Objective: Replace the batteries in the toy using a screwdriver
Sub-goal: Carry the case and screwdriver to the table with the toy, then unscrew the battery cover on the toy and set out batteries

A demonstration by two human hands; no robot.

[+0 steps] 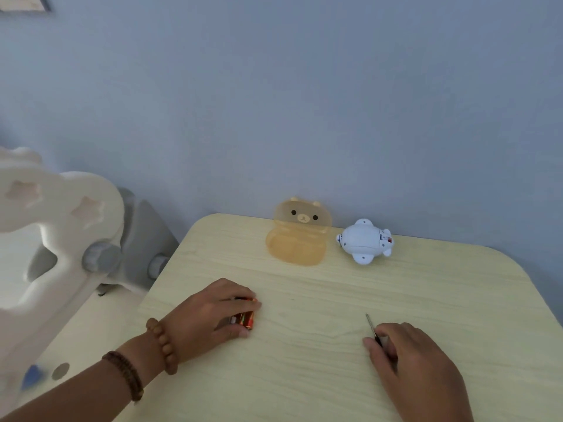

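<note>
A small white toy (364, 241) lies on its side at the back of the light wooden table (320, 300), near the wall. My left hand (210, 312) rests on the table at the front left, its fingers curled round red and gold batteries (245, 318). At the front right my right hand (408, 357) grips a small screwdriver (371, 325) by its dark handle. The thin metal shaft points away from me toward the toy. Both hands are well short of the toy.
An open translucent orange bear-shaped case (297, 236) stands to the left of the toy, its lid leaning on the blue wall. A white plastic piece of furniture (61, 226) with star cut-outs and grey knobs stands off the table's left edge.
</note>
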